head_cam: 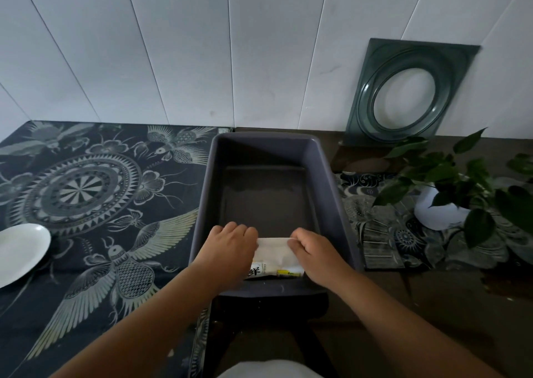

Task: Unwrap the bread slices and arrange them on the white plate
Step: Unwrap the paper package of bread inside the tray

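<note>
A white bread package (274, 255) with black and yellow print lies at the near end of a dark purple bin (266, 146). My left hand (230, 247) grips the package's left edge. My right hand (313, 249) grips its right edge. Both hands are closed on the wrapper inside the bin. No bare bread slice shows. The white plate (20, 252) sits at the far left on the patterned cloth, partly cut off by the frame edge, with nothing on it.
A dark blue cloth with bird and mandala prints (86, 193) covers the left of the table. A potted green plant (450, 196) stands to the right of the bin. A green square frame with a round hole (409, 94) leans on the white wall.
</note>
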`<control>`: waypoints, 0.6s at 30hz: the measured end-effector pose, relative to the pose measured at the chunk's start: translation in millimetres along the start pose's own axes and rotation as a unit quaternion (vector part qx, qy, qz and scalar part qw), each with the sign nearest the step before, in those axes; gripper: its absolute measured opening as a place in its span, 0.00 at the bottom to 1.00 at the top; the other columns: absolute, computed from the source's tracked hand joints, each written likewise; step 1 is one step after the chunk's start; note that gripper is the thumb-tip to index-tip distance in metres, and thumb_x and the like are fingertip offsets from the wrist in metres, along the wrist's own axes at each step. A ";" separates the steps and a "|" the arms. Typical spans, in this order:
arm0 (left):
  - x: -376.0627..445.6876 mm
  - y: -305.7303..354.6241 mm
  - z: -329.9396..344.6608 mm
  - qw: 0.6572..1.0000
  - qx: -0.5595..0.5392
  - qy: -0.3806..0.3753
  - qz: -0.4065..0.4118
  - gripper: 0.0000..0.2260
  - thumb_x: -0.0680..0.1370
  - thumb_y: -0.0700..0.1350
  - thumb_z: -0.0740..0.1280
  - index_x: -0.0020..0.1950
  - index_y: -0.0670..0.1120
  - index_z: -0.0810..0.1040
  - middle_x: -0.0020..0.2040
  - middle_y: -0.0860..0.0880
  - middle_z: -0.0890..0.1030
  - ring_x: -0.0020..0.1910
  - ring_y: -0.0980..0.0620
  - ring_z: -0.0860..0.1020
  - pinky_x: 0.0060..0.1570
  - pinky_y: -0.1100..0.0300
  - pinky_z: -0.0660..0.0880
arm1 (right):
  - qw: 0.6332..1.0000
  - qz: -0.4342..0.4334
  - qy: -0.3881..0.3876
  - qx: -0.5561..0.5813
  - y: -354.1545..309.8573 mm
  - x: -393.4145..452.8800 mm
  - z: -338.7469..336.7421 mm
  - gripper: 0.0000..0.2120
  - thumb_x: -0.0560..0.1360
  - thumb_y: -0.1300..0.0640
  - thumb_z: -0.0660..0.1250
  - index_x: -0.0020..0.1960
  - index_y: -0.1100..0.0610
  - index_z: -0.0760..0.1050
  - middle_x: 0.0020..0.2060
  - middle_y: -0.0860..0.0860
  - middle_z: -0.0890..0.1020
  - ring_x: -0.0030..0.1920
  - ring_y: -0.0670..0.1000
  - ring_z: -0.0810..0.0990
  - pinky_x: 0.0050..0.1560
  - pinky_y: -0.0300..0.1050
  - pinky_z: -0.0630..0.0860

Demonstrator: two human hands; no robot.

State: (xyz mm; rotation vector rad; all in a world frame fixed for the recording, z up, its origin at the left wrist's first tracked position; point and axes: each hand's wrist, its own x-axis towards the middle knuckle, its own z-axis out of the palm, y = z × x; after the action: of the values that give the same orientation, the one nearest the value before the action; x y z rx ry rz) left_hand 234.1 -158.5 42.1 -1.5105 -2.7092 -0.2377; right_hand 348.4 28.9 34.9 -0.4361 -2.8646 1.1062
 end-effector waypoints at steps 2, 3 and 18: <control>-0.8 -3.5 -1.2 0.999 0.029 -0.012 0.011 0.13 0.78 0.60 0.58 0.48 0.51 0.70 0.46 0.51 0.79 0.46 0.48 0.75 0.45 0.51 0.69 | 0.998 -0.007 -0.015 -0.054 -2.4 -1.7 -1.2 0.12 0.75 0.41 0.65 0.43 0.49 0.70 0.37 0.45 0.75 0.38 0.47 0.75 0.36 0.49 0.70; -1.5 -4.9 -2.8 0.999 0.035 -0.018 0.022 0.15 0.77 0.62 0.58 0.49 0.51 0.71 0.46 0.51 0.79 0.46 0.48 0.75 0.45 0.51 0.69 | 0.995 -0.018 -0.021 -0.093 -3.3 -2.5 -2.4 0.14 0.73 0.39 0.65 0.44 0.48 0.69 0.38 0.45 0.74 0.39 0.47 0.74 0.35 0.48 0.68; -9.5 -10.9 -38.6 0.965 -0.231 -0.058 0.108 0.06 0.80 0.42 0.66 0.51 0.45 0.83 0.44 0.51 0.81 0.42 0.56 0.78 0.46 0.61 0.75 | 0.985 -0.127 -0.075 -0.088 -18.5 -17.3 -29.7 0.09 0.80 0.51 0.65 0.44 0.53 0.80 0.39 0.45 0.77 0.40 0.46 0.76 0.41 0.47 0.74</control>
State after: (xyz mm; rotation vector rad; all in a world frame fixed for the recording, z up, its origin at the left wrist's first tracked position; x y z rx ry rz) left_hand 228.0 -177.9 77.9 -1.9714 -2.6653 -0.8481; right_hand 364.6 30.5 70.4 0.0125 -3.0492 0.8809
